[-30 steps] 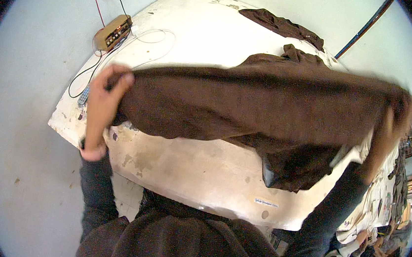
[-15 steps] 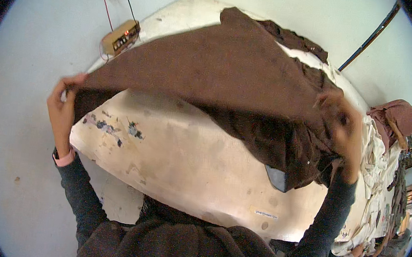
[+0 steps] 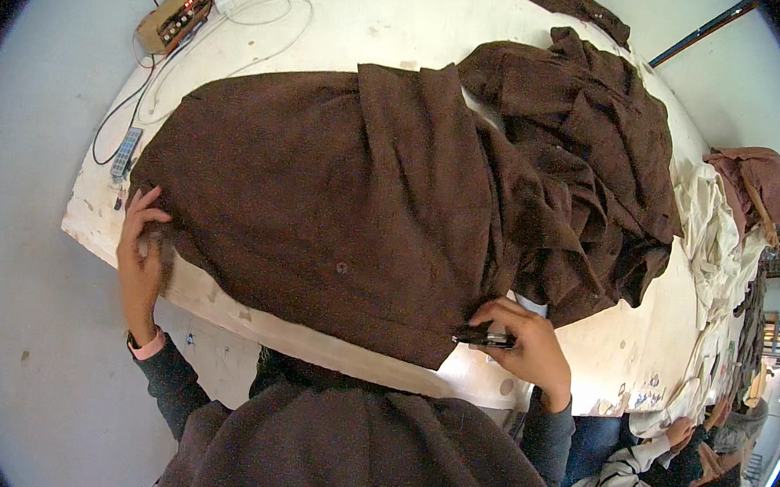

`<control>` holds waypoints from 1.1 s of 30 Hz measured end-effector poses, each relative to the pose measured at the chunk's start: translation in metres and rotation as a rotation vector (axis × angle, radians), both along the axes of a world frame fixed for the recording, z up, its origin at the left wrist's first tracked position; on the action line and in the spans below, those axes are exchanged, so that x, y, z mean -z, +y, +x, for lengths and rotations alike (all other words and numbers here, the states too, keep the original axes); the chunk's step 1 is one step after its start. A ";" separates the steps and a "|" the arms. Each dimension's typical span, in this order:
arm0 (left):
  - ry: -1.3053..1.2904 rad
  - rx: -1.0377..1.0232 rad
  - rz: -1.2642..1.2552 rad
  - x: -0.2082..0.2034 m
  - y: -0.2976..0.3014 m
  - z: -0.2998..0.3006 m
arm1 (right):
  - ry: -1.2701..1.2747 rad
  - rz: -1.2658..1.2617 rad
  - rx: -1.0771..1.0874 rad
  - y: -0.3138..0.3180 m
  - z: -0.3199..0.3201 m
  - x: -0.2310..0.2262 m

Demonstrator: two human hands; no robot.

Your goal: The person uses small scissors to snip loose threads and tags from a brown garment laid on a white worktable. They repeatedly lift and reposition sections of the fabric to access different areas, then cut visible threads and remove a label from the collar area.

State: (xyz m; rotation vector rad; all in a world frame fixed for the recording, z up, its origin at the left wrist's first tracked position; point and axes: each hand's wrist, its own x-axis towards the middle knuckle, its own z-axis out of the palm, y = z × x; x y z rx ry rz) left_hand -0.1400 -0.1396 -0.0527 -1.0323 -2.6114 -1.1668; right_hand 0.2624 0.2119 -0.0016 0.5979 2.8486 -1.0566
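While the brown cloth (image 3: 312, 180) lay spread on the surface (image 3: 345, 28), right hand (image 3: 526, 346): grip held a dark tool (image 3: 486, 339) at cloth's near-right edge.
Left hand (image 3: 143, 248): was at cloth's left edge; could not tell whether grip pinched it.
Crumpled brown fabric (image 3: 597, 141): lay right, beyond.
Knobbed box (image 3: 177, 16): sat far left.

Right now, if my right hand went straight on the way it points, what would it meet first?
The spread brown cloth: your right hand points forward and left beside its right edge and may already touch it, though depth is unclear.
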 end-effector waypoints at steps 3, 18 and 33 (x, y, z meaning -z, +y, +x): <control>0.052 0.017 -0.197 0.020 0.014 0.007 | 0.050 -0.049 0.118 -0.005 -0.013 -0.021; 0.072 -0.074 -0.207 0.020 0.016 0.011 | 0.229 0.090 0.108 -0.076 -0.108 -0.001; 0.105 -0.051 -0.147 0.021 0.023 0.012 | 0.048 0.281 0.173 -0.099 -0.144 0.011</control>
